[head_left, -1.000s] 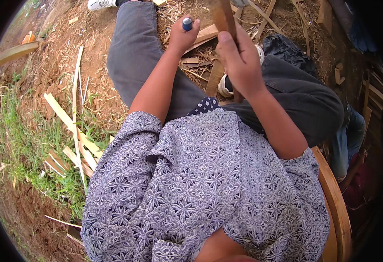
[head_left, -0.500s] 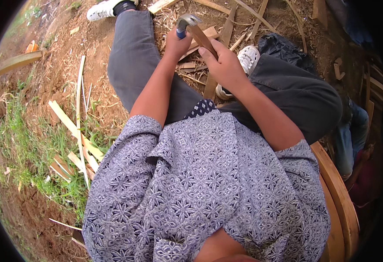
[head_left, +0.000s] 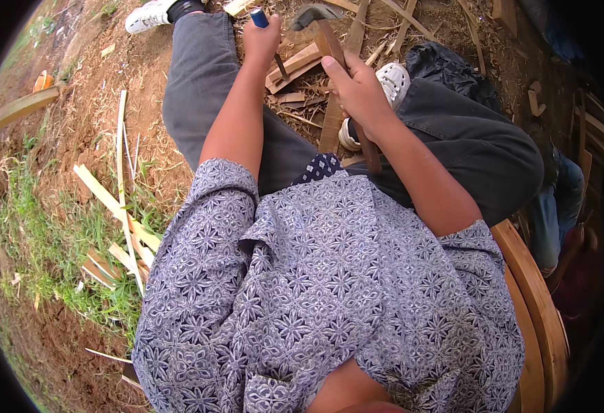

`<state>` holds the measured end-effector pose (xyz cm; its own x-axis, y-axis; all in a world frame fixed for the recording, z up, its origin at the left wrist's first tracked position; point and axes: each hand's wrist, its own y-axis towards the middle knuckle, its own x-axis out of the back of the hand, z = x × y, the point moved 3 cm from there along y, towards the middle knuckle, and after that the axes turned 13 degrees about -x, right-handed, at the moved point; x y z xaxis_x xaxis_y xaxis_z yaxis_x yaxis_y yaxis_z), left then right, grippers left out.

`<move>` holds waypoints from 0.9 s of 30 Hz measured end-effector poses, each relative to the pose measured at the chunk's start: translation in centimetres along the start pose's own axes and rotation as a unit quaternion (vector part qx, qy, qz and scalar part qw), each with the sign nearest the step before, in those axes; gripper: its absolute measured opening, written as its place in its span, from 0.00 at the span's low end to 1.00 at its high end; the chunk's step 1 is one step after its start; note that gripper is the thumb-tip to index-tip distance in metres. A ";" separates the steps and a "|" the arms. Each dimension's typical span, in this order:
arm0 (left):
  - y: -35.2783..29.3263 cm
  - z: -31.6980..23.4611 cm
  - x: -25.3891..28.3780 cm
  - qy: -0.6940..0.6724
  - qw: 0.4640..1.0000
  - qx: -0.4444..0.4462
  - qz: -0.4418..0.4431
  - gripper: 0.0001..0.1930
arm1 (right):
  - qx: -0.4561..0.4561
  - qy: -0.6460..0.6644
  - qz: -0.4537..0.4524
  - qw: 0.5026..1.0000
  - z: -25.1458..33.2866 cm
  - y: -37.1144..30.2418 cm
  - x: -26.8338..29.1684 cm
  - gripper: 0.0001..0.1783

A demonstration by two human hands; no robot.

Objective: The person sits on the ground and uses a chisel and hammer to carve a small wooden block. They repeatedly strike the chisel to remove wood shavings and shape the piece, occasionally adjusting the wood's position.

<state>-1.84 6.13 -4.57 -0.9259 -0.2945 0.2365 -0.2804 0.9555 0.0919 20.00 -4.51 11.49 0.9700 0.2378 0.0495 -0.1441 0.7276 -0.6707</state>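
Note:
My left hand (head_left: 262, 41) is closed around a chisel (head_left: 259, 17) with a blue handle. Its thin dark shaft points down toward a short wooden block (head_left: 295, 67) on the ground; I cannot tell whether the tip touches it. To the right, my right hand (head_left: 358, 95) grips a claw hammer (head_left: 329, 43) by its brown wooden handle. The metal head is raised above the block, apart from the chisel, and the handle's lower end hangs below my wrist.
Wood strips (head_left: 120, 206) lie on grass at left. A black plastic bag (head_left: 446, 72) rests beyond my bent right leg. Shavings and offcuts cover the dirt between my legs. Another person's jeans (head_left: 556, 206) and a curved wooden piece (head_left: 532, 303) are at right.
The hammer has moved right, away from the chisel's handle, and its handle now hangs lower. My left hand has shifted up and left, exposing the chisel's shaft.

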 end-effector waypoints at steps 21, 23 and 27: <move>-3.6 -5.4 2.0 -0.072 0.993 -0.033 0.090 0.13 | -0.073 0.064 0.045 0.994 0.0 0.8 -0.7 0.17; -4.0 -6.0 2.0 -0.090 0.993 -0.022 0.077 0.13 | -0.070 0.062 0.046 0.995 -0.2 0.9 -0.6 0.18; -4.9 -7.3 2.6 -0.099 0.993 -0.025 0.057 0.13 | -0.069 0.042 0.039 0.996 -0.7 1.6 -0.8 0.18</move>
<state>-1.03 0.56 2.71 -0.9839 -0.1704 0.0540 -0.1627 0.9788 0.1245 19.18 -4.02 9.84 0.9706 0.2317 -0.0653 -0.1976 0.6121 -0.7657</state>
